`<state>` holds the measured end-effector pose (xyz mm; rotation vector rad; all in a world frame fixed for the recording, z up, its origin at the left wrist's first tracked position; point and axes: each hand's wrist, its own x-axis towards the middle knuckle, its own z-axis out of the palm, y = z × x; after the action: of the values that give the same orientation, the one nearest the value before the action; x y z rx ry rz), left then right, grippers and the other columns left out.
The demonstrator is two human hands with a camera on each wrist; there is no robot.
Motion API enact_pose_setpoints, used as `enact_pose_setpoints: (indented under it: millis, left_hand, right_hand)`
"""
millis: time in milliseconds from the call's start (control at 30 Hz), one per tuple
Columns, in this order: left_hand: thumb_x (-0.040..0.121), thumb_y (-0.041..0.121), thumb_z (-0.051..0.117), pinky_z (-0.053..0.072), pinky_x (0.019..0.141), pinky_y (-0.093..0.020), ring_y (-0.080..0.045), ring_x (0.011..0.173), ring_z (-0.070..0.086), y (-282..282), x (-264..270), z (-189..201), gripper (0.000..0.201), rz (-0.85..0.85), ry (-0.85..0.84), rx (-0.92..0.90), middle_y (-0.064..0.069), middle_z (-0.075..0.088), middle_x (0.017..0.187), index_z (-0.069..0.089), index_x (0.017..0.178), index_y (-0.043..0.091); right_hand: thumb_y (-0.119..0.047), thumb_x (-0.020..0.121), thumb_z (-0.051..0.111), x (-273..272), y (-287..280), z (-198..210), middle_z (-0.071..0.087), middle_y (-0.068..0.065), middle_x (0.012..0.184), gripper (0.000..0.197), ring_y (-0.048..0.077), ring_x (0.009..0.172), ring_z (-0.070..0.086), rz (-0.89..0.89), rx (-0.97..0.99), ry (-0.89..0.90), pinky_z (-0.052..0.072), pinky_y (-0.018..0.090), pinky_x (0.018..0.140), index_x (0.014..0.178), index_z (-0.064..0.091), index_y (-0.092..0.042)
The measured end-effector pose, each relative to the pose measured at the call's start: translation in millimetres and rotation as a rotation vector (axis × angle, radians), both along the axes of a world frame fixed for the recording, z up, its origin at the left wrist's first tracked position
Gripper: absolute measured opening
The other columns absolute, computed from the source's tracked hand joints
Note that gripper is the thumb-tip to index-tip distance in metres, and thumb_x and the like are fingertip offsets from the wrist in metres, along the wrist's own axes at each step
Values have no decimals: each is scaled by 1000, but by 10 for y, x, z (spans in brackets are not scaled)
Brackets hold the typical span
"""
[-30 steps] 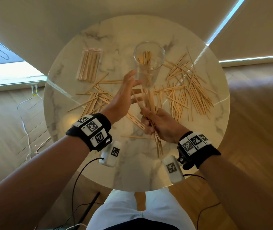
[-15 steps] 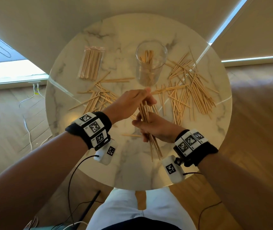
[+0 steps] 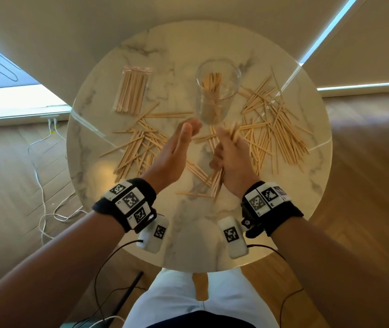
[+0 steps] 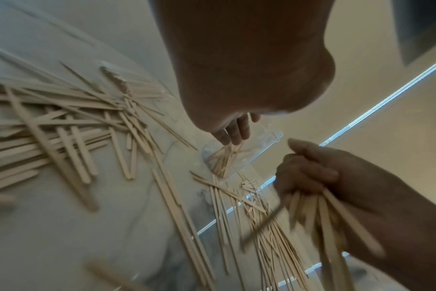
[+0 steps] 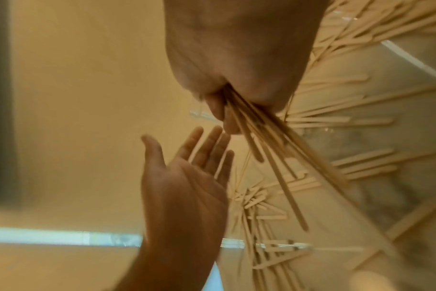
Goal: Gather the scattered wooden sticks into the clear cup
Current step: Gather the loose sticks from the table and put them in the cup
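Note:
The clear cup (image 3: pixel 217 91) stands upright at the back middle of the round marble table (image 3: pixel 196 235), with a few wooden sticks inside. Just in front of the cup, my right hand (image 3: pixel 231 152) grips a bundle of sticks (image 3: pixel 216 184); the bundle juts out past both ends of the fist (image 5: pixel 269 149). My left hand (image 3: pixel 180 145) hovers beside it, palm inward and fingers straight, holding nothing (image 5: pixel 187 177). Loose sticks lie in a left pile (image 3: pixel 139 150) and a larger right pile (image 3: pixel 276 129). The left wrist view shows the cup (image 4: pixel 239 155) beyond my fingers.
A wrapped packet of sticks (image 3: pixel 133 91) lies at the back left of the table. One stick (image 3: pixel 188 193) lies alone near my wrists. Cables (image 3: pixel 44 185) trail across the wooden floor to the left. The table's near edge is just above my lap.
My left hand, which touched the top of the bundle half a second ago, has let go and opened. My right hand has carried the bundle forward, closer to the cup.

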<state>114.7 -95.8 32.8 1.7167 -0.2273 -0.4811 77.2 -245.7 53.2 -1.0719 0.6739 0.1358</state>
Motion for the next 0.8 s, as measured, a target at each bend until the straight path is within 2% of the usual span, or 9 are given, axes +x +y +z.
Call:
enact_pose_setpoints:
  millis: [100, 200, 300, 367, 467, 567, 600, 700, 800]
  left_hand:
    - [80, 92, 27, 40, 114, -29, -10, 132, 54, 56, -198, -72, 98, 51, 131, -138, -2, 59, 140, 47, 143, 20]
    - [71, 97, 28, 40, 116, -31, -11, 132, 56, 92, -329, -140, 104, 92, 319, -192, -2, 60, 140, 48, 141, 23]
    - [79, 85, 22, 36, 120, -45, -21, 132, 57, 31, -377, -121, 100, 154, 498, -234, -12, 60, 140, 44, 146, 14]
    - [88, 77, 18, 38, 118, -50, -24, 126, 62, -39, -352, -79, 86, 213, 562, -252, -14, 66, 131, 51, 135, 14]
    - [106, 58, 19, 49, 108, -40, -19, 115, 69, -25, -318, -54, 68, 219, 537, -166, -10, 73, 119, 60, 123, 7]
    - [110, 48, 27, 48, 92, -28, -5, 92, 67, 61, -409, -88, 56, 20, 406, 81, 7, 74, 99, 71, 112, 13]
    - [109, 49, 29, 48, 96, -31, -8, 95, 67, 76, -452, -110, 54, -19, 379, 103, 6, 74, 100, 73, 110, 18]
    - [106, 53, 25, 41, 114, -39, -17, 124, 63, 20, -520, -76, 54, 13, 433, -106, -1, 71, 127, 70, 122, 29]
    - [102, 63, 14, 36, 119, -48, -21, 131, 58, -100, -490, -9, 76, 59, 351, -200, -8, 66, 135, 60, 138, 15]
  right_hand:
    - [-29, 103, 61, 90, 29, 73, 35, -3, 55, 35, 11, 42, 31, -292, 139, -75, 30, 26, 43, 74, 45, -19]
    - [-32, 102, 62, 146, 72, 154, 31, -4, 53, 35, 10, 40, 32, -493, 221, -110, 30, 25, 42, 76, 44, -18]
    - [-36, 101, 63, 139, 175, 144, 31, -2, 54, 34, 12, 42, 35, -543, 211, -152, 35, 27, 44, 79, 45, -18]
    - [-39, 101, 63, 96, 269, 99, 32, -1, 54, 39, 14, 44, 36, -522, 175, -170, 38, 29, 46, 75, 42, -18]
    - [-35, 103, 61, 52, 328, 123, 33, -1, 53, 39, 15, 44, 37, -540, 167, -158, 40, 29, 48, 75, 41, -18]
    - [-27, 103, 62, 76, 237, 206, 34, -5, 52, 31, 10, 41, 35, -618, 201, -123, 36, 25, 43, 80, 43, -17]
    - [-24, 103, 62, 87, 205, 211, 34, -5, 51, 29, 9, 40, 34, -627, 206, -114, 34, 24, 41, 81, 43, -17]
    - [-22, 102, 63, 66, 246, 209, 32, -5, 52, 32, 9, 40, 31, -585, 238, -90, 32, 25, 41, 77, 43, -17]
    - [-28, 102, 63, -3, 373, 212, 30, -4, 52, 36, 9, 41, 32, -542, 283, -47, 33, 27, 44, 74, 44, -17]
